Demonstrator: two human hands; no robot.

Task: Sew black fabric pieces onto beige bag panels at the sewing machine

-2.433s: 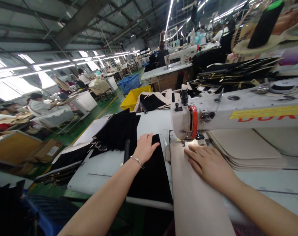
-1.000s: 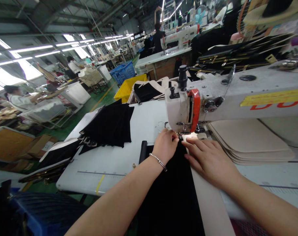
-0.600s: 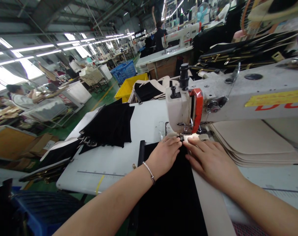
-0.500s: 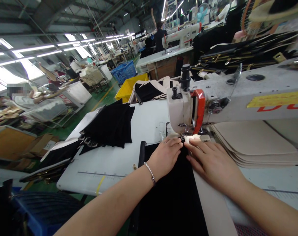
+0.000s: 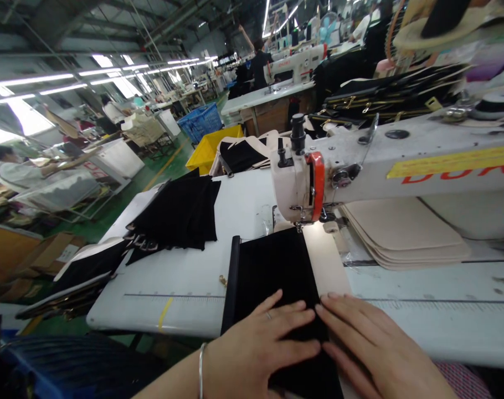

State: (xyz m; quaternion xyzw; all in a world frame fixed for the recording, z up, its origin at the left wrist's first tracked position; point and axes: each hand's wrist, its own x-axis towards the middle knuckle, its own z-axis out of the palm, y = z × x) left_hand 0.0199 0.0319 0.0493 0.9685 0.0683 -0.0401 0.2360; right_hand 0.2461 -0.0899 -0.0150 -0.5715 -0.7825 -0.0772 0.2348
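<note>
My left hand (image 5: 272,338) lies with fingers spread on a black fabric panel (image 5: 272,263), its fingertips near the panel's right edge. A dark strip runs down the panel's left side. Beside it, my right hand (image 5: 364,332) rests with fingers stretched out over the pale beige piece (image 5: 324,255) along the black edge. The far end of both pieces reaches under the head of a sewing machine (image 5: 296,188) with a red lever. Its needle area is lit. Neither hand grips anything.
Left on the white table (image 5: 152,305) lies a stack of black pieces (image 5: 177,210). Beige rounded panels (image 5: 401,233) are piled under the machine arm. Behind stand a yellow bin (image 5: 210,147) and a blue basket (image 5: 200,122). Other people sit or stand farther off.
Both hands have moved back from the needle area toward me and now lie flat on the pieces. The black panel's far end is uncovered. The view has shifted slightly right.
</note>
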